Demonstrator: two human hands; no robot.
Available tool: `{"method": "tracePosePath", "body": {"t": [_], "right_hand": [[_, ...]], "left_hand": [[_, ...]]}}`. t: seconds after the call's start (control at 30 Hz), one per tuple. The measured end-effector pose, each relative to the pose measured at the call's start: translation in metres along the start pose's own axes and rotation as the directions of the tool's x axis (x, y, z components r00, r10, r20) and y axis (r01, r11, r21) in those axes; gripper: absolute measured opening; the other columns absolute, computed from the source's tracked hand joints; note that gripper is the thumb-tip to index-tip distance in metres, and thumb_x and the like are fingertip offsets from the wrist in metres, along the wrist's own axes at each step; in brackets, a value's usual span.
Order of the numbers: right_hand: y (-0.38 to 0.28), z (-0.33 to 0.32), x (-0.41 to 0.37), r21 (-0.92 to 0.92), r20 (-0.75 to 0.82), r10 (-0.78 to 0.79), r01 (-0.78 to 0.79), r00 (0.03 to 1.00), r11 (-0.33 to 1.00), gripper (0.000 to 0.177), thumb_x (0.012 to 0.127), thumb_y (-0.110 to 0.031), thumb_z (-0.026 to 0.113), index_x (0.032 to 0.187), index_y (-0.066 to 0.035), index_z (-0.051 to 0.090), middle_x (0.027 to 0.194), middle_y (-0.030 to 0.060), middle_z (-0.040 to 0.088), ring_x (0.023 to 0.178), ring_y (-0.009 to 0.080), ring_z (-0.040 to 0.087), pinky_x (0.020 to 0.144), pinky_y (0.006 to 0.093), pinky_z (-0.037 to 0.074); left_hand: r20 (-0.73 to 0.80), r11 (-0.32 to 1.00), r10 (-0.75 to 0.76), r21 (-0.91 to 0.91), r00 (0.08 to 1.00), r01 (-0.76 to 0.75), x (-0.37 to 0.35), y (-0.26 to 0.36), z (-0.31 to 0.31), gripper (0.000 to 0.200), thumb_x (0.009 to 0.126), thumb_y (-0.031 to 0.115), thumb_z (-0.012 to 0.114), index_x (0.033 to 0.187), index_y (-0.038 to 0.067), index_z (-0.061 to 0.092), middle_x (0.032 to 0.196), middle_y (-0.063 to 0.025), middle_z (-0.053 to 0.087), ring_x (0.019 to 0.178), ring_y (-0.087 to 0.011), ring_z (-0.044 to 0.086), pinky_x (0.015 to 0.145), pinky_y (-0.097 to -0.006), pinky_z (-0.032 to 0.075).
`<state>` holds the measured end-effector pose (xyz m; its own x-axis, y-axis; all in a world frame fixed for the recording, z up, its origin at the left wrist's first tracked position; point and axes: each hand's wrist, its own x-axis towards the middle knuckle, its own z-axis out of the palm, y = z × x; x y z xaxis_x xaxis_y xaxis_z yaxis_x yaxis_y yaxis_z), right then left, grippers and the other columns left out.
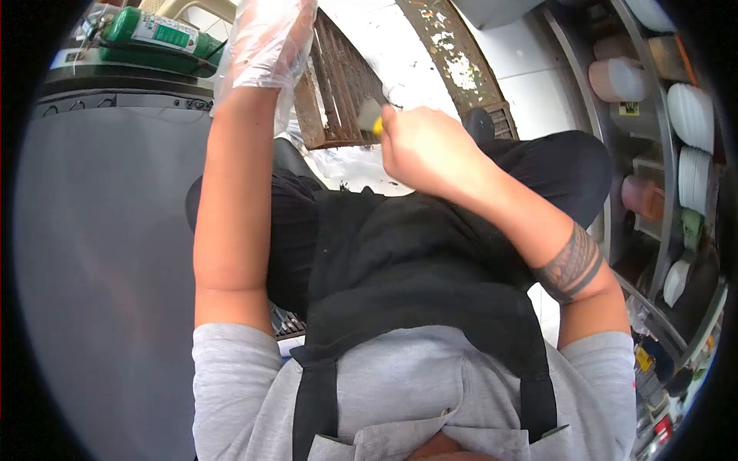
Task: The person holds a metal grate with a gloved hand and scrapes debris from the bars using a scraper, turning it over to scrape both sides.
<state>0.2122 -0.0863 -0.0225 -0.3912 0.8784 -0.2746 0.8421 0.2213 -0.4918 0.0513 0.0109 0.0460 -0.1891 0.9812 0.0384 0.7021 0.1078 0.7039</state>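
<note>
A clear plastic glove covers my left hand (265,46), which is at the top of the view beside a dirty brown slatted frame (338,84). Its fingers run up to the picture's edge, so what they hold, if anything, is hidden. My right hand (427,146) is bare and closed around a small scraper (372,117) with a yellow part and a greyish blade. The blade is blurred and sits over the right side of the slatted frame; contact cannot be made out.
A second dirty strip (450,54) with flaking white patches lies on the white tiles. A green cylinder (157,32) is at the upper left above a grey panel (108,253). Metal shelves (607,154) with containers stand at the right. Crumpled plastic (350,165) lies between my knees.
</note>
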Motion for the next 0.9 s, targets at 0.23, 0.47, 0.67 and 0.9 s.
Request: {"method": "tracePosePath", "body": {"t": [0.23,0.47,0.67,0.9], "right_hand": [[0.012,-0.011,-0.001,0.066,0.021,0.020,-0.022,1.000,0.998,0.021,0.078,-0.009,0.060,0.087,0.005,0.073,0.088,0.0269,0.072,0.086,0.0427,0.073,0.078,0.0506,0.058],[0.026,-0.011,0.001,0.050,-0.070,-0.077,0.081,0.995,0.996,0.021,0.084,-0.012,0.058,0.087,0.005,0.069,0.080,0.0289,0.070,0.075,0.0457,0.070,0.073,0.0525,0.057],[0.034,-0.028,0.036,0.090,-0.049,-0.027,0.031,0.998,0.995,0.022,0.082,-0.014,0.058,0.081,0.004,0.072,0.078,0.0301,0.069,0.076,0.0460,0.071,0.075,0.0527,0.058],[0.034,-0.029,0.056,0.126,-0.043,-0.012,0.017,0.999,0.992,0.021,0.079,-0.008,0.057,0.079,0.006,0.071,0.078,0.0296,0.069,0.076,0.0446,0.071,0.074,0.0509,0.059]], "left_hand": [[0.111,0.999,-0.040,-0.002,0.993,0.040,0.041,-0.035,0.013,0.035,0.079,0.020,0.068,0.106,-0.001,0.067,0.092,-0.0063,0.067,0.084,-0.0173,0.060,0.079,-0.0316,0.048],[-0.014,0.972,0.110,-0.207,0.994,-0.111,0.004,0.016,0.031,0.026,0.072,0.009,0.058,0.093,-0.002,0.067,0.085,-0.0123,0.068,0.082,-0.0226,0.062,0.074,-0.0324,0.049],[0.033,0.995,0.061,-0.086,0.998,-0.058,0.013,0.014,0.027,0.030,0.069,0.006,0.055,0.095,-0.003,0.067,0.084,-0.0081,0.066,0.080,-0.0203,0.059,0.074,-0.0301,0.048],[-0.028,0.972,0.094,-0.215,0.995,-0.098,0.005,0.024,0.032,0.035,0.069,0.006,0.055,0.100,-0.003,0.067,0.086,-0.0093,0.067,0.083,-0.0218,0.062,0.077,-0.0298,0.049]]}}
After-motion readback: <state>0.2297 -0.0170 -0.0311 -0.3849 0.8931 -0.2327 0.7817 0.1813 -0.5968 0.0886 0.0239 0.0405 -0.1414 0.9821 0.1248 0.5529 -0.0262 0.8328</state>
